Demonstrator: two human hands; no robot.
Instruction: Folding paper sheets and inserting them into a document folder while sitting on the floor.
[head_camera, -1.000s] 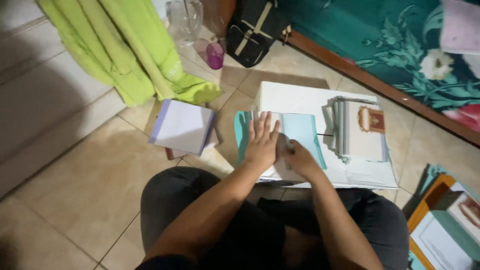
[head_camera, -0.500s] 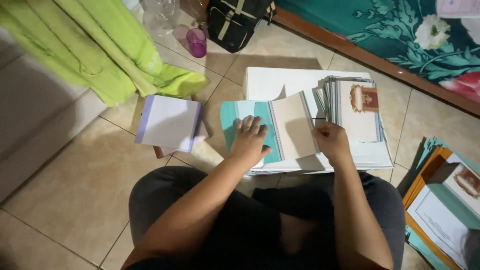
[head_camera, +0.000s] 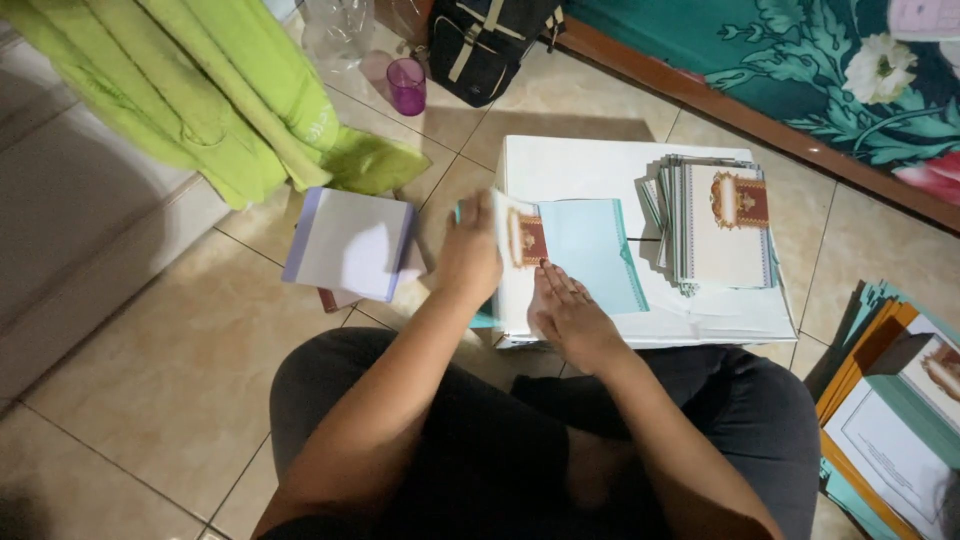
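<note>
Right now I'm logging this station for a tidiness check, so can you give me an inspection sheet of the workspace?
Surface: white box used as a desk on a tiled floor.
Job's things: teal folder lying open on the box; card with a maroon emblem; stack of printed cards.
Clutter: pile of white sheets, purple cup, black bag, folders at right.
Grippers: left hand lifts the card; right hand rests flat at the folder's edge.
Cables: nothing seen.
Surroundings: green cloth, floral teal fabric.

Purple cup (beside black bag).
</note>
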